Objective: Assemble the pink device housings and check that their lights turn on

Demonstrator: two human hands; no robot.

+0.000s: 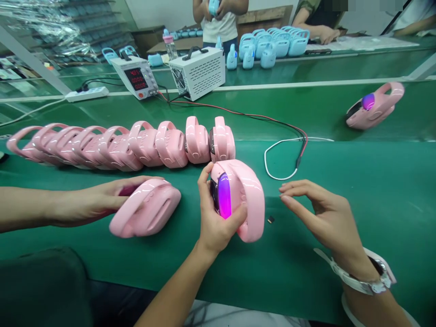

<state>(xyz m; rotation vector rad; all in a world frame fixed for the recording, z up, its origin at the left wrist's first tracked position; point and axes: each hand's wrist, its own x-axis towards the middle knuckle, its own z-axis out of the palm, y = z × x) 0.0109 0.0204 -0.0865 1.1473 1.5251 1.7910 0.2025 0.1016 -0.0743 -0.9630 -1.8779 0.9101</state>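
My left hand [218,222] is wrapped round a pink handled device [255,200], perhaps a portable speaker, with a glowing purple panel on its side. It is tilted above the green table, its handle towards the right. To the right, my right hand [318,213], with a white-strapped watch on the wrist, hovers with fingers stretched out and the thumb slightly apart, holding nothing. Between the hands a small black memory card [270,220] lies on the table. A co-worker's hand [112,197] at the left grips another pink device [146,209].
Several pink devices [146,143] stand in a row behind my left hand. A red-black lead with a white cable loop [269,159] lies beyond my right hand. Power supplies [200,72] stand farther back. One lit pink device [374,106] sits far right; blue devices [281,43] and people are opposite.
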